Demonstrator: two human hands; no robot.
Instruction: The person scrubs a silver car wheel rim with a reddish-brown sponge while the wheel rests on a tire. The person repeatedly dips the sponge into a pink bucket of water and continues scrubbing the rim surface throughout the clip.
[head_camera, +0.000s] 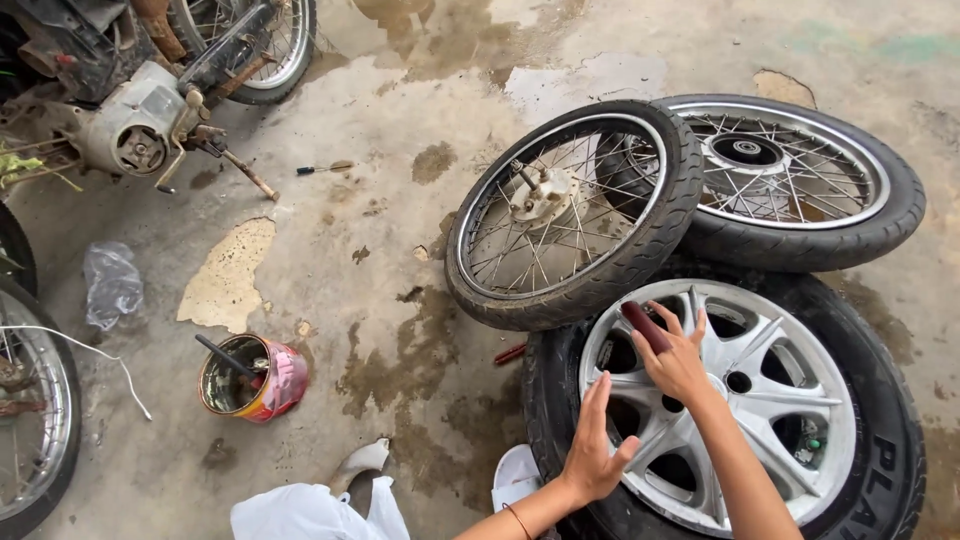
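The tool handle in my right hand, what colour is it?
Dark red, a maroon handle gripped by the right hand; the head view shows it.

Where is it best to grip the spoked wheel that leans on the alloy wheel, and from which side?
Probably grip the spoked wheel by its raised upper tyre edge, from above: that side is lifted and free, while its lower edge rests on the floor and the alloy wheel.

Flat overcast daylight, soft faint shadows under the stacked wheels (690, 190), pale sheen on wet concrete floor (590, 75) up top, sharp focus throughout, slight wide-angle bend at edges
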